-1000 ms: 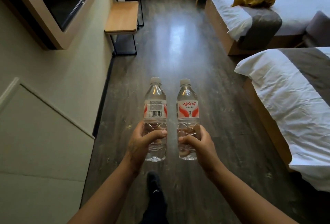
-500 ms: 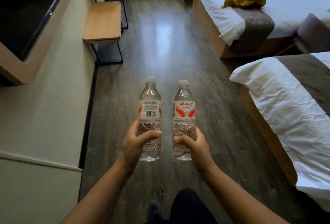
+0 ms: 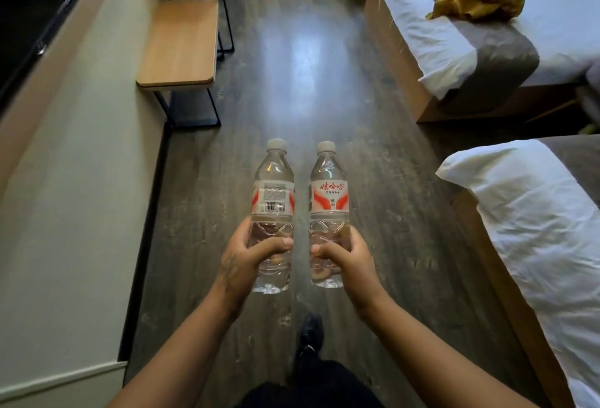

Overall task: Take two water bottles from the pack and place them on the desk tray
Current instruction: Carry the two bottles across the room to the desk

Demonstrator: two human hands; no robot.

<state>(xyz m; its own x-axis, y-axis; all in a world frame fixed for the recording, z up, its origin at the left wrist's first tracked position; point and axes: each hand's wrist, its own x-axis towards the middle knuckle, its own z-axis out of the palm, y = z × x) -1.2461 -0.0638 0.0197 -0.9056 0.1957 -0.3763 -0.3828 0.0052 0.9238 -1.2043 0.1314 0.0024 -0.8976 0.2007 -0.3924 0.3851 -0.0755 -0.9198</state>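
1. Left hand [image 3: 245,260] wrapped around the left bottle [image 3: 272,212]; upright above the floor [image 3: 292,82].
2. Right hand [image 3: 349,260] wrapped around the right bottle [image 3: 328,209]; upright, just beside the first, not touching.
3. Bench [image 3: 180,43] far left; beds [image 3: 535,229] right.

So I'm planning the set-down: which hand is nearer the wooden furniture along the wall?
Left. The left hand, holding a clear plastic water bottle, is on the side of the wooden bench; the right hand is toward the beds.
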